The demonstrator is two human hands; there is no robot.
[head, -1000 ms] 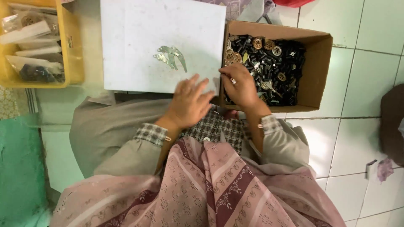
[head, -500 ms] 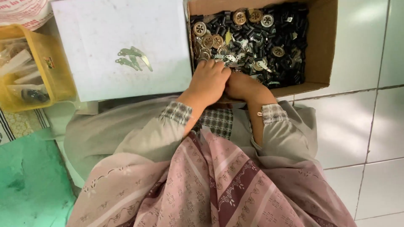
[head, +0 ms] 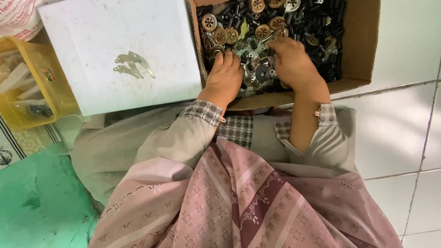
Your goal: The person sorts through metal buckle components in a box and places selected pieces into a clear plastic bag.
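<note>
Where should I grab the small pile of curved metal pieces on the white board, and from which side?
Probably take the curved metal pieces at their broader upper-left ends, coming straight down from above. They lie flat and overlapping on the white board, with thin tips pointing lower right, so a side approach would likely just push them along. Both the left hand and right hand are in the cardboard box.

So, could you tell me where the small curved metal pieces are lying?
The curved metal pieces lie on the white board, left of the cardboard box.
</note>
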